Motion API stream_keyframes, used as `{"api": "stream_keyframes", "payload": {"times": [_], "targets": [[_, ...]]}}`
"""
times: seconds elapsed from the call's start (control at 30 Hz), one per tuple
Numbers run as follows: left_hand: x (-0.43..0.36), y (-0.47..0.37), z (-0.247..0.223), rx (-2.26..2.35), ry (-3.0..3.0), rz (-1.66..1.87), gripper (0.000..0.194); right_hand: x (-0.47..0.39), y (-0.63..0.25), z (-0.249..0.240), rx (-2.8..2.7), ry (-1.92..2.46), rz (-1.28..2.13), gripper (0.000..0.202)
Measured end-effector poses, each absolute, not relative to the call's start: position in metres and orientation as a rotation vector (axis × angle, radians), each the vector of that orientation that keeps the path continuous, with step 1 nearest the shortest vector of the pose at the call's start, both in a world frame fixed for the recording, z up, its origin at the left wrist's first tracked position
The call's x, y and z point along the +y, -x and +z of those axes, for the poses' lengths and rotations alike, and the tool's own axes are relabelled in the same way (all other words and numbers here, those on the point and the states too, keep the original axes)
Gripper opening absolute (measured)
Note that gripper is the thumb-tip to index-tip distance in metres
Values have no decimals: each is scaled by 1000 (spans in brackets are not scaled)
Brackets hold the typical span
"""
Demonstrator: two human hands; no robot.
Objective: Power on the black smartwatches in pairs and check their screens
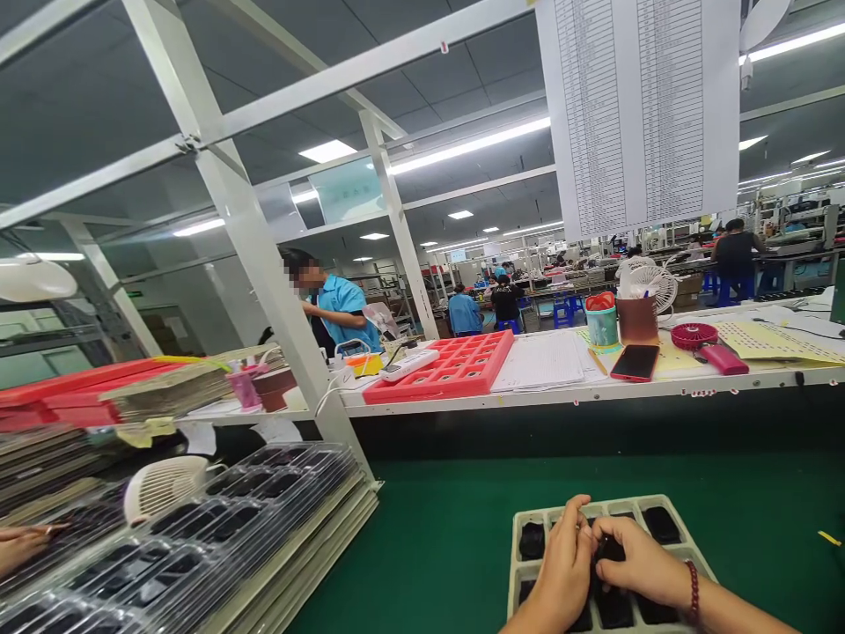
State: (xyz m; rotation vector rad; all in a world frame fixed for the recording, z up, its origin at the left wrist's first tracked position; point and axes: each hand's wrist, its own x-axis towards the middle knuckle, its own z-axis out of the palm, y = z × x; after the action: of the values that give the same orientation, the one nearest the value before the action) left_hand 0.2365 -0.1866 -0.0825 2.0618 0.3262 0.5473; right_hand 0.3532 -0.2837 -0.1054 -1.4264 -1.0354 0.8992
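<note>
A pale tray (pixel 668 504) with several compartments lies on the green bench top, with dark pieces such as a black piece (pixel 661 525) in its pockets. Both my hands are over it, close together. My right hand (pixel 637 556), with a beaded bracelet at the wrist, pinches a small dark glossy piece (pixel 611 548) between thumb and fingers. Against the left side of that piece, my left hand (pixel 566 563) is closed, its fingers drawn together. My fingers partly cover the piece, so its exact kind does not show.
Stacked clear-lidded trays (pixel 277 511) of dark items fill the left, beside a white fan (pixel 165 487). Another person's hand (pixel 26 548) shows at the left edge. On the raised shelf are a red foam tray (pixel 455 365), a phone (pixel 635 362) and a red handheld fan (pixel 709 346).
</note>
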Motion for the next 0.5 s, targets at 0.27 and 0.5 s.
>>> {"api": "stream_keyframes", "payload": {"times": [0.27, 0.5], "targets": [[-180, -241, -87, 231, -1952, 519, 50, -286, -360, -102, -963, 1386, 740, 11], [-167, -257, -99, 275, -1701, 513, 33, -286, -369, -99, -828, 1283, 846, 17]]}}
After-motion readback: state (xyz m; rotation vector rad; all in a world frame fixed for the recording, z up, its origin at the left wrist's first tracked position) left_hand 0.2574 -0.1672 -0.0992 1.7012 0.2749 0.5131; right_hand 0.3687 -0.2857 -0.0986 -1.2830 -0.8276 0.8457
